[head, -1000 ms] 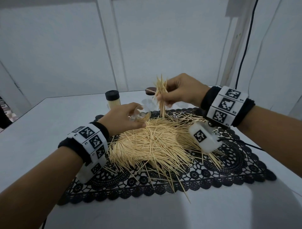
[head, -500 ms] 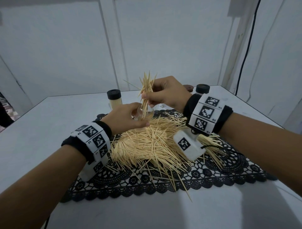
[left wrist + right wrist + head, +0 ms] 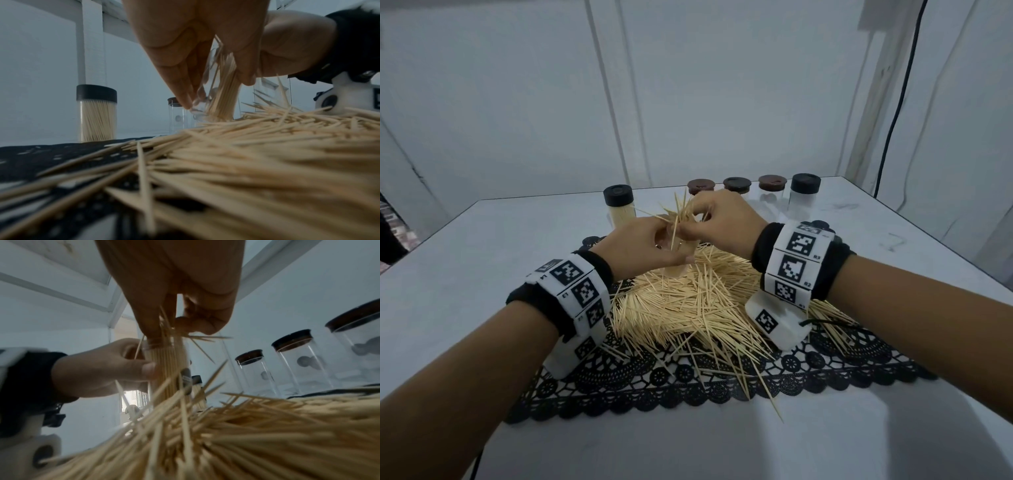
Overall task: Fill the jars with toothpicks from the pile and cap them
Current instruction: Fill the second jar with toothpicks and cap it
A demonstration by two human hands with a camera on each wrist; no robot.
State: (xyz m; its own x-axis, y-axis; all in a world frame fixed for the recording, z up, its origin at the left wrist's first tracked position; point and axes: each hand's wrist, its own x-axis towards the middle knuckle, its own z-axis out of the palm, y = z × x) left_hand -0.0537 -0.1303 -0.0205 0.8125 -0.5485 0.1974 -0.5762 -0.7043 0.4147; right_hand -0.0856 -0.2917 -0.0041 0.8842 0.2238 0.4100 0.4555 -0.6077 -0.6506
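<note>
Closest to the camera, a black lace mat (image 3: 688, 387) is spread on the white table (image 3: 448, 274), and the pile of toothpicks (image 3: 688, 305) is heaped on it, with a few strays poking off the near edge.

Just past the pile, a clear open jar (image 3: 166, 363) is gripped by the left hand (image 3: 640, 250), thumb and fingers wrapped round its wall, base down at the far edge of the heap. A bundle of toothpicks (image 3: 678, 219) is pinched by the right hand (image 3: 722, 222) at the jar's mouth, the lower ends already inside the glass. The jar looks pretty well packed, so it's probably close to being capped.

Here's the risk though: the bundle is splayed at the top, with some sticks fanned sideways over the rim. If it's let go like that, a few could be tipped outside or left jammed crosswise, and the lid couldn't be seated. The jar could also be knocked over on the loose sticks.

Farther back, one filled capped jar (image 3: 618, 205) is stood to the left, and a row of empty capped jars (image 3: 804, 195) is lined up to the right.
</note>
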